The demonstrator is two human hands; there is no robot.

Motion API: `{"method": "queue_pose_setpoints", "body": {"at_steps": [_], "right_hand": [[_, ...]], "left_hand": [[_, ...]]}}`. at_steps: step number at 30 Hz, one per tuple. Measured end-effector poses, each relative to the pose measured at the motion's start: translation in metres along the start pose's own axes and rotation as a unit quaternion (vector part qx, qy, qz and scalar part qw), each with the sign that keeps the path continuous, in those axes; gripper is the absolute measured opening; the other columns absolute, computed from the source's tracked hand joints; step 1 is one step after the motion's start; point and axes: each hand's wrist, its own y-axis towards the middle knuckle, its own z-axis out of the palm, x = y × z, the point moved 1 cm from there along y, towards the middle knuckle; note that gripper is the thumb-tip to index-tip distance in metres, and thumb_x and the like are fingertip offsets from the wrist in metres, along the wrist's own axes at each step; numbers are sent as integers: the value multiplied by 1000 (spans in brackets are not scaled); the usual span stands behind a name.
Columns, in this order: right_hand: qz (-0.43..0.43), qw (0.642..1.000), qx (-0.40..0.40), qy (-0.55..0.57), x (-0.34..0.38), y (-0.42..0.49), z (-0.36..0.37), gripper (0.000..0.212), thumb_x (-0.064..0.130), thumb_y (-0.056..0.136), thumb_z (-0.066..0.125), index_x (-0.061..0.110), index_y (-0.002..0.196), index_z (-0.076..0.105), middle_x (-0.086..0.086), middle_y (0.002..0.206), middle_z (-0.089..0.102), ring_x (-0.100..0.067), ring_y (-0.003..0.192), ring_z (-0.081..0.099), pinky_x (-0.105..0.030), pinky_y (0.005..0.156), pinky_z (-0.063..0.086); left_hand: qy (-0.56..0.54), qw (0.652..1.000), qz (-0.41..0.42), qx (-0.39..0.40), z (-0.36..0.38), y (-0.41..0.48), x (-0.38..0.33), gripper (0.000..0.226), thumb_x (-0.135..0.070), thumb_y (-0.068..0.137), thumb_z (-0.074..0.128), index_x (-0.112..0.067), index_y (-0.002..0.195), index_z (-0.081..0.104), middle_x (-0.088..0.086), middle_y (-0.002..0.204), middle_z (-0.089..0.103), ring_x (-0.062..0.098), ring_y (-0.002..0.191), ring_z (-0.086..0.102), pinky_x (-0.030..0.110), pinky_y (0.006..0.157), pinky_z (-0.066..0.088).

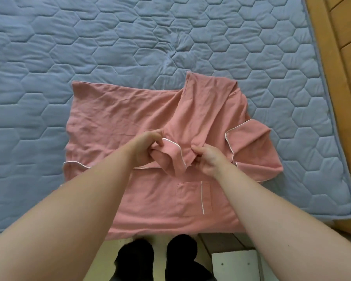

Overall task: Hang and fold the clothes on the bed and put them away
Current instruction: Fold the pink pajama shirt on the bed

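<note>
A pink pyjama shirt (118,116) with white piping lies spread on the near edge of the bed, its chest pocket (193,197) facing up. One sleeve is folded across the body towards me. My left hand (145,148) pinches the left corner of that sleeve's cuff (175,156). My right hand (208,158) pinches the cuff's right corner. Both hands hold the cuff slightly above the shirt's middle. The collar area bunches at the right (251,136).
The bed (89,47) has a blue-grey quilted cover with a hexagon pattern. A wooden bed frame (344,57) runs along the right side. My dark-socked feet (156,258) stand on the floor below the bed edge, and a white board (235,266) lies beside them.
</note>
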Motion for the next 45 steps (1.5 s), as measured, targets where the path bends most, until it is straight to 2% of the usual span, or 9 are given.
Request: {"method": "queue_pose_setpoints", "body": {"at_steps": [5,10,19,23,30,34,36,40,45], "right_hand": [[53,998,19,40,-41,7,64,21,-4,94,45,11,85,56,-2,60,66,-15,55,65,-28,52,54],[151,976,-14,-153,-97,17,100,22,2,96,42,13,80,53,-3,74,58,-12,56,61,-27,50,48],[154,985,-4,-80,-105,16,106,26,5,100,33,10,90,57,-6,78,67,-21,77,61,-32,71,49],[170,967,-21,-187,-113,15,96,25,15,103,35,12,90,56,-3,75,67,-14,64,68,-26,62,51],[142,972,-11,-186,-131,17,109,14,24,94,56,11,100,60,-4,94,63,-18,86,61,-31,76,49],[124,983,-21,-131,-143,13,122,11,14,95,54,7,89,59,-7,78,62,-17,63,63,-27,56,50],[116,946,-45,-299,-145,9,120,27,29,93,59,5,79,60,-9,68,63,-16,49,62,-23,47,49],[-119,719,-220,-648,-134,-5,117,45,53,88,53,12,70,59,-12,81,66,-33,81,62,-32,65,41],[-219,657,-119,-712,-147,-21,152,46,65,81,53,20,74,49,-2,84,60,-26,84,57,-32,65,35]], "left_hand": [[-31,999,-17,-24,-80,-17,4,42,-2,66,36,-16,98,59,6,77,56,16,61,50,26,60,43],[188,951,-119,-213,-144,-18,49,12,0,78,47,-8,81,56,11,70,47,20,52,42,18,46,37],[83,991,-103,-16,-162,-37,50,33,10,84,38,-12,84,62,4,70,56,10,55,52,18,50,47],[294,944,-129,-78,-191,-43,67,33,12,83,42,-10,83,67,7,66,64,16,56,57,22,53,51],[213,966,-111,-99,-180,-39,84,28,-36,88,63,-8,92,68,9,78,68,22,62,63,27,60,50],[269,954,-38,-128,-178,-38,86,16,-12,85,58,-8,73,68,11,73,70,24,64,67,26,56,52],[401,904,7,-147,-184,-42,83,17,-15,82,56,-10,70,67,4,71,69,26,72,66,31,62,51],[577,770,130,-239,-185,-51,87,14,-30,84,58,-21,94,62,-4,94,63,19,88,57,29,68,36],[670,682,230,-183,-174,-41,99,27,-27,85,61,-15,109,59,5,103,56,26,94,57,35,64,39]]}}
